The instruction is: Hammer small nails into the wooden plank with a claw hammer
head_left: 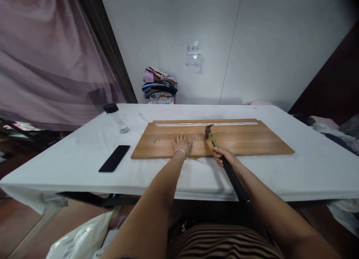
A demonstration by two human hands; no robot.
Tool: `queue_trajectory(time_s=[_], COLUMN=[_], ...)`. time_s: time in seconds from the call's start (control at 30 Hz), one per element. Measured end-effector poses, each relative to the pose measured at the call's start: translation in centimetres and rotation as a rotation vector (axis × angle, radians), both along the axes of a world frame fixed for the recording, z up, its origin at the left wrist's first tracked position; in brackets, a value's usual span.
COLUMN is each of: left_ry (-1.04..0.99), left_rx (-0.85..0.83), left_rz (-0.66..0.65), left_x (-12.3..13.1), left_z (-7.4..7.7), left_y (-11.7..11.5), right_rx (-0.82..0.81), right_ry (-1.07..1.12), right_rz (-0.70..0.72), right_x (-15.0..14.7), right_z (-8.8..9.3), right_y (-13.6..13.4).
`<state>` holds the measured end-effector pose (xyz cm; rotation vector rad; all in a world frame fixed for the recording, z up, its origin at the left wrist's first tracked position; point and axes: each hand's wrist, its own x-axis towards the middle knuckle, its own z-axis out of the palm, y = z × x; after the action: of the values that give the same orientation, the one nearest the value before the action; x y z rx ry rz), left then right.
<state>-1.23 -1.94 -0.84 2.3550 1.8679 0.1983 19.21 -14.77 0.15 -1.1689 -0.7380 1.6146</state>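
My right hand [225,157] is wrapped round the handle of a claw hammer [215,142], which has a rusty metal head, a yellowish neck and a long black grip. The hammer's head is over the middle of a brown wooden board [252,139], close to a row of small nails; whether it touches one I cannot tell. My left hand [182,145] lies flat on the board with its fingers spread, left of that row. A few loose nails [155,140] rest on the board farther left. Two white strips run along the board's far edge.
The board lies on a table with a white cloth [314,173]. A black phone [114,159] and a clear bottle with a black lid [116,119] are on the left. Folded cloths [159,85] are stacked by the wall at the back. A pink curtain [50,61] hangs at left.
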Motion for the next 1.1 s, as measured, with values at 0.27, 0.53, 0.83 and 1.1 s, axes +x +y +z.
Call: queue_trajectory(time_s=[0.27, 0.53, 0.83, 1.1], left_ry=[-0.010, 0.000, -0.003, -0.006], left_rx=[-0.005, -0.015, -0.021, -0.030], left_rz=[-0.006, -0.005, 0.003, 0.002], left_x=[0.0, 0.1, 0.1, 0.2], left_z=[-0.3, 0.8, 0.5, 0.5], left_y=[0.3, -0.4, -0.2, -0.1], right_rx=[-0.007, -0.057, -0.056, -0.052], right_ry=[0.001, 0.010, 0.027, 0.017], right_rz=[0.012, -0.004, 0.005, 0.022], right_x=[0.0, 0.2, 0.6, 0.8], right_z=[0.9, 0.3, -0.1, 0.0], right_y=[-0.3, 0.2, 0.3, 0.3])
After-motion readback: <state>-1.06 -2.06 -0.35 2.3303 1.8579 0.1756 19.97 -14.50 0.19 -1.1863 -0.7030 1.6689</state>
